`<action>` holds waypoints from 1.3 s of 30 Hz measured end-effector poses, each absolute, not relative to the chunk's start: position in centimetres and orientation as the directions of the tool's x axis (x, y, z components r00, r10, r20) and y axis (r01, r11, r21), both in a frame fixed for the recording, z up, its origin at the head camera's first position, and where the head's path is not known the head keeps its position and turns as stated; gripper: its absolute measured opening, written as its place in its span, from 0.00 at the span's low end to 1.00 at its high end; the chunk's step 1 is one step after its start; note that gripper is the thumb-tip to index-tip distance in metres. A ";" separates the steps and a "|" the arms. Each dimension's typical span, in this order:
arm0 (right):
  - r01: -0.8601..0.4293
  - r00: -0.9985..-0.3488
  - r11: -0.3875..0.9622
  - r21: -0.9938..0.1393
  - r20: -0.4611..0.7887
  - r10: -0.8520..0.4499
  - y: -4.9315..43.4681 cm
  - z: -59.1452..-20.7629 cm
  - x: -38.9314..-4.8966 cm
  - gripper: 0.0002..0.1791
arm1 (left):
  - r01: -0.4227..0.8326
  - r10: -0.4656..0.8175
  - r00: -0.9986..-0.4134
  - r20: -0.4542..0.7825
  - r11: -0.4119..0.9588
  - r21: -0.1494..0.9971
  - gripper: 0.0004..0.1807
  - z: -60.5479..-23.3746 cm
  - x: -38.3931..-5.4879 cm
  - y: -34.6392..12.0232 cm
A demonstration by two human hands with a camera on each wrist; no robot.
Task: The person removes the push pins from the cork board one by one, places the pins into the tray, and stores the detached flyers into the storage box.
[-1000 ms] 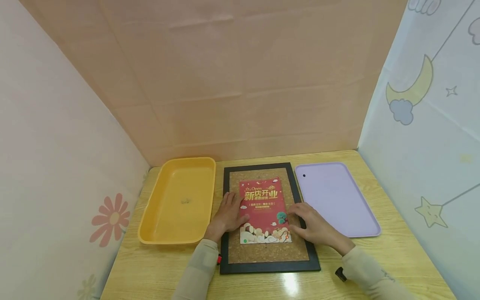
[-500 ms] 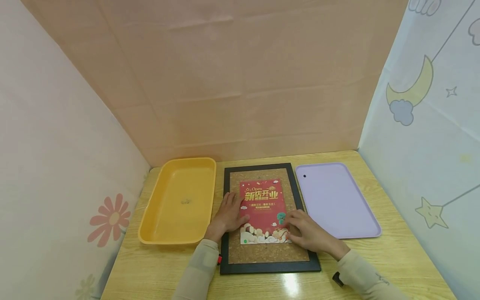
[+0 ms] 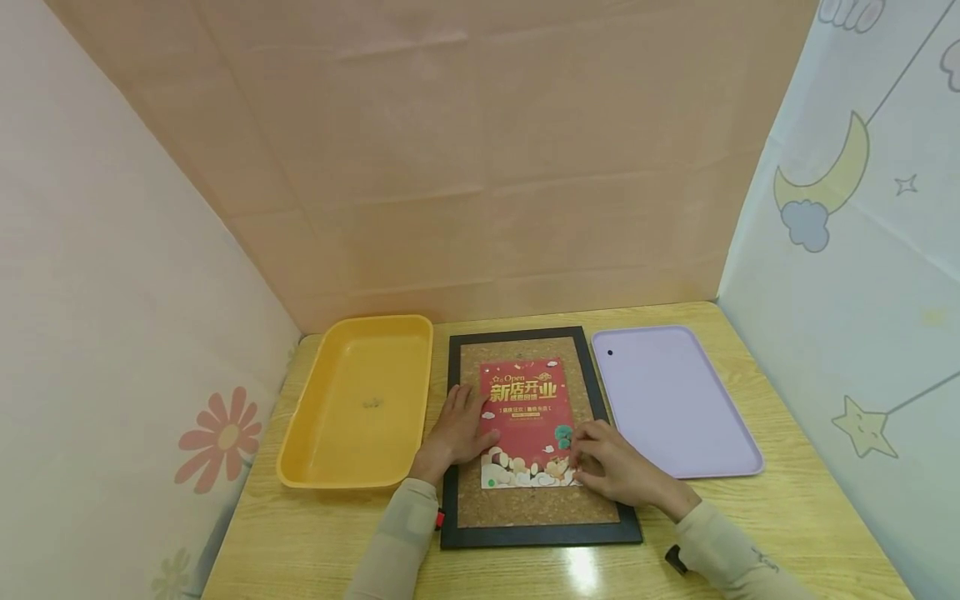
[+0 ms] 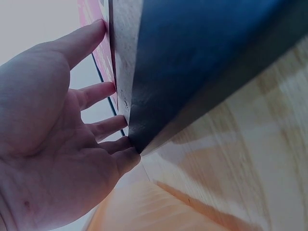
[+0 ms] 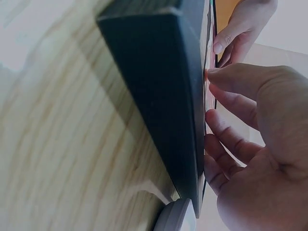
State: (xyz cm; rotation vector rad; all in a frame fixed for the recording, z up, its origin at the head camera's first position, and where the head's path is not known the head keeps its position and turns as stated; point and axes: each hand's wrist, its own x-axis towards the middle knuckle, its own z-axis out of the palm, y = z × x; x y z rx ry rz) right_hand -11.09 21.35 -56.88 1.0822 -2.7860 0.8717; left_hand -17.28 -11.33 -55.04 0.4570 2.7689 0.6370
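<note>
Across the tabletop (image 3: 315,533): black-framed corkboard (image 3: 540,510); red poster (image 3: 525,435), flat upon it; left hand (image 3: 454,427), fingers extended over poster's left edge, presumably steadying; right hand (image 3: 611,465), fingers bent at lower right corner, pinch indeterminable; green pin (image 3: 491,483), lower left, likely fastening.

Left hand (image 3: 455,427) palm down, fingers spread — right hand (image 3: 621,468) arched, fingers bent.

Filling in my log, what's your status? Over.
Left hand on red poster, left edge; right hand at its lower-right corner. Poster lying on corkboard. No obstruction seen.
</note>
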 end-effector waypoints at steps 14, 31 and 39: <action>-0.655 -0.741 0.584 -0.480 0.256 -0.621 21.4 -57.2 -11.0 0.15 | 0.248 0.359 -0.916 -0.178 0.857 0.451 0.48 -55.0 -17.2 -11.4; -0.676 -0.728 0.582 -0.451 0.293 -0.619 21.3 -57.7 -11.1 0.15 | 0.247 0.354 -0.920 -0.167 0.856 0.455 0.47 -54.9 -17.1 -11.3; -0.673 -0.731 0.588 -0.449 0.284 -0.620 21.1 -57.7 -11.0 0.15 | 0.236 0.347 -0.922 -0.171 0.854 0.464 0.48 -54.8 -17.1 -11.3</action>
